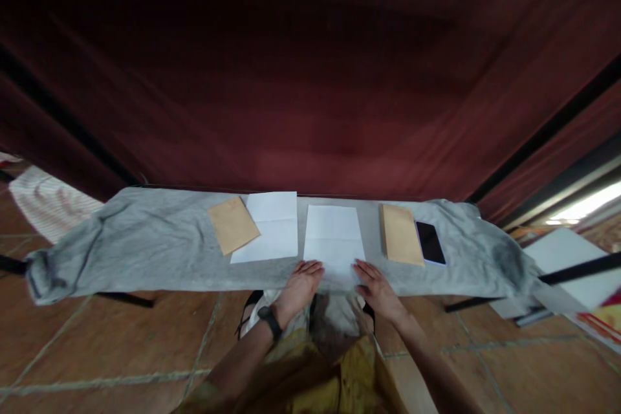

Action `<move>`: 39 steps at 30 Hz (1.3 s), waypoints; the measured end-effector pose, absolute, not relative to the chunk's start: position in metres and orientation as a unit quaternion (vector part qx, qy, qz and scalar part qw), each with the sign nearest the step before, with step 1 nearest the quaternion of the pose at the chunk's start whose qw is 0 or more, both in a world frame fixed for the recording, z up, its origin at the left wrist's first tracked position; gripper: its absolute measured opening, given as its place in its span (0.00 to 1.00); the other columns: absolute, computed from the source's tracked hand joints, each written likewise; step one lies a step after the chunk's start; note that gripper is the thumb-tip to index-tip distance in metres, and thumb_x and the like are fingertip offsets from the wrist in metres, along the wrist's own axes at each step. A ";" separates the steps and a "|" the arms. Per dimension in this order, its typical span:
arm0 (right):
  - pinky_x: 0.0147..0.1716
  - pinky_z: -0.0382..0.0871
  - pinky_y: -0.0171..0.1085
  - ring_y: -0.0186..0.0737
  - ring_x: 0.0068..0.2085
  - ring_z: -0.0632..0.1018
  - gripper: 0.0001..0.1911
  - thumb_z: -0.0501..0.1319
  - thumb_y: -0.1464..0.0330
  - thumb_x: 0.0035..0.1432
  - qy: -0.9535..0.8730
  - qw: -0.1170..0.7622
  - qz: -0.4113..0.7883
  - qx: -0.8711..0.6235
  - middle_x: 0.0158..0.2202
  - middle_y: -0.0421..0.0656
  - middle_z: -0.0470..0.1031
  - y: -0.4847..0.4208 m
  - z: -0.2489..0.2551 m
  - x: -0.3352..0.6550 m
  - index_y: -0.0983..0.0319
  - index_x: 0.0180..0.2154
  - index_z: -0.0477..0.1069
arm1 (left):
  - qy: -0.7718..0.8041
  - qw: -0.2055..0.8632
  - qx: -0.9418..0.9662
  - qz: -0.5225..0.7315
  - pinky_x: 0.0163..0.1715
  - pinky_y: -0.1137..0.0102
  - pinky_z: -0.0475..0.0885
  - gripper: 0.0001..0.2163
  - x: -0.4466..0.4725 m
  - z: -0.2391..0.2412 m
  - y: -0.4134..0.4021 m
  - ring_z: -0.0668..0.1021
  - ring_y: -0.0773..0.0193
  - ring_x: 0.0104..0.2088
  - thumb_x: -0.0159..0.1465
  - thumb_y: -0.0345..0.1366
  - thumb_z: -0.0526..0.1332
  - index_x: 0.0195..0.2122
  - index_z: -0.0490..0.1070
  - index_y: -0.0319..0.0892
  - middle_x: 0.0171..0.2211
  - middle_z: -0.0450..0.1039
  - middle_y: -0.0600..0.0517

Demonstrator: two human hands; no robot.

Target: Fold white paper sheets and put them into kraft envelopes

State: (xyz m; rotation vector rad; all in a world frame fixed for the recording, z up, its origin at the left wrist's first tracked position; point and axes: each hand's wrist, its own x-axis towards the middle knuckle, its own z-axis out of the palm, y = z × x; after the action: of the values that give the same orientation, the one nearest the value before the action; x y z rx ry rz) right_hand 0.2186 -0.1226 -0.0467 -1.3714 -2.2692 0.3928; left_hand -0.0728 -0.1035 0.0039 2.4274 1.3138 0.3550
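A white sheet of paper [333,226] with a crosswise crease lies in front of me on the cloth-covered bench. At its near left corner, my left hand [305,283] has its fingers closed together on the edge. My right hand [376,286] grips the near right corner, its thumb lower than the fingers. Both thumbs' contact with the paper is hard to make out. Left of this sheet is a second creased white sheet [276,233], partly covered by a brown envelope [233,225]. To the right sits a stack of brown envelopes [403,235].
A phone [430,242] with a dark screen lies beside the envelope stack. Grey cloth [150,239] covers the narrow bench, rumpled at both ends. A dark red fabric panel [310,110] rises behind it. Tiled floor [160,349] shows below.
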 end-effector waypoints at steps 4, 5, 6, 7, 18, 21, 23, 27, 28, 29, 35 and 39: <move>0.64 0.65 0.51 0.46 0.63 0.71 0.25 0.56 0.69 0.63 -0.764 0.295 0.230 -0.526 0.64 0.47 0.69 -0.125 -0.041 0.225 0.58 0.62 0.68 | 0.443 0.198 0.855 0.183 0.59 0.59 0.69 0.15 -0.080 0.019 -0.112 0.78 0.58 0.52 0.70 0.30 0.53 0.50 0.77 0.45 0.50 0.79 0.48; 0.62 0.67 0.50 0.46 0.61 0.73 0.25 0.56 0.68 0.64 -0.743 0.316 0.250 -0.535 0.62 0.47 0.71 -0.126 -0.040 0.227 0.57 0.61 0.68 | 0.437 0.207 0.854 0.191 0.57 0.59 0.70 0.14 -0.082 0.023 -0.114 0.79 0.58 0.50 0.71 0.31 0.53 0.50 0.77 0.45 0.49 0.80 0.48; 0.61 0.68 0.49 0.46 0.60 0.74 0.24 0.55 0.66 0.64 -0.721 0.337 0.267 -0.543 0.60 0.47 0.73 -0.126 -0.039 0.228 0.57 0.61 0.69 | 0.434 0.216 0.852 0.199 0.56 0.60 0.72 0.14 -0.084 0.027 -0.116 0.79 0.58 0.49 0.71 0.32 0.53 0.50 0.78 0.45 0.48 0.80 0.48; 0.60 0.69 0.49 0.46 0.59 0.75 0.22 0.56 0.64 0.65 -0.702 0.358 0.279 -0.549 0.59 0.48 0.74 -0.125 -0.039 0.230 0.58 0.59 0.70 | 0.433 0.227 0.848 0.205 0.55 0.61 0.72 0.14 -0.086 0.031 -0.117 0.80 0.58 0.48 0.71 0.34 0.52 0.50 0.78 0.46 0.47 0.81 0.49; 0.41 0.73 0.41 0.45 0.39 0.78 0.24 0.54 0.49 0.63 -0.599 0.462 0.259 -0.600 0.37 0.48 0.80 -0.068 -0.021 0.214 0.63 0.39 0.74 | 0.509 0.395 0.617 0.451 0.53 0.63 0.74 0.33 -0.088 0.022 -0.065 0.79 0.58 0.51 0.66 0.42 0.62 0.69 0.54 0.42 0.53 0.77 0.45; 0.37 0.71 0.38 0.42 0.35 0.77 0.23 0.52 0.50 0.63 -0.593 0.457 0.246 -0.615 0.32 0.45 0.78 -0.051 -0.018 0.207 0.61 0.37 0.72 | 0.529 0.410 0.587 0.455 0.50 0.64 0.75 0.34 -0.078 0.000 -0.047 0.79 0.59 0.49 0.65 0.37 0.61 0.70 0.50 0.39 0.53 0.77 0.44; 0.35 0.70 0.37 0.41 0.32 0.76 0.22 0.52 0.50 0.64 -0.589 0.440 0.223 -0.640 0.30 0.43 0.77 -0.041 -0.019 0.204 0.61 0.38 0.72 | 0.558 0.392 0.573 0.454 0.50 0.65 0.75 0.33 -0.071 -0.012 -0.038 0.80 0.60 0.48 0.64 0.33 0.61 0.70 0.51 0.39 0.51 0.77 0.45; 0.32 0.69 0.37 0.43 0.32 0.78 0.22 0.49 0.53 0.66 -0.594 0.394 0.171 -0.681 0.31 0.45 0.78 -0.026 -0.025 0.198 0.61 0.43 0.73 | 0.641 0.327 0.566 0.402 0.42 0.65 0.76 0.34 -0.063 -0.022 -0.024 0.80 0.61 0.35 0.63 0.31 0.60 0.70 0.51 0.40 0.39 0.79 0.51; 0.32 0.69 0.37 0.44 0.32 0.79 0.22 0.48 0.54 0.67 -0.595 0.381 0.156 -0.690 0.32 0.46 0.79 -0.024 -0.027 0.197 0.61 0.44 0.73 | 0.651 0.311 0.571 0.392 0.42 0.65 0.76 0.34 -0.061 -0.022 -0.021 0.80 0.61 0.34 0.63 0.31 0.59 0.70 0.51 0.40 0.39 0.79 0.51; 0.32 0.69 0.37 0.44 0.33 0.80 0.22 0.47 0.55 0.68 -0.598 0.367 0.139 -0.699 0.34 0.48 0.80 -0.022 -0.029 0.195 0.62 0.47 0.73 | 0.654 0.295 0.580 0.387 0.43 0.64 0.76 0.34 -0.059 -0.023 -0.019 0.80 0.60 0.37 0.63 0.30 0.59 0.70 0.51 0.41 0.41 0.79 0.50; 0.36 0.70 0.40 0.47 0.37 0.81 0.21 0.46 0.64 0.71 -0.632 0.248 0.045 -0.733 0.48 0.54 0.79 -0.018 -0.039 0.183 0.64 0.57 0.67 | 0.658 0.199 0.640 0.343 0.56 0.59 0.72 0.30 -0.052 -0.026 -0.015 0.78 0.54 0.51 0.64 0.27 0.53 0.68 0.57 0.38 0.57 0.68 0.40; 0.43 0.69 0.44 0.50 0.43 0.79 0.23 0.45 0.67 0.70 -0.658 0.217 -0.012 -0.721 0.49 0.57 0.76 -0.017 -0.042 0.180 0.67 0.60 0.65 | 0.669 0.119 0.674 0.291 0.57 0.59 0.71 0.26 -0.047 -0.026 -0.021 0.75 0.54 0.55 0.64 0.26 0.52 0.64 0.63 0.40 0.60 0.66 0.41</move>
State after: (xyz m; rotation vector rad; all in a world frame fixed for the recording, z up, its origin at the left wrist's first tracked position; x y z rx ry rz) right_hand 0.1796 -0.0169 -0.0416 -1.9988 -1.8218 -0.0321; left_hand -0.0474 -0.0209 -0.0257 1.9702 1.9556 0.8514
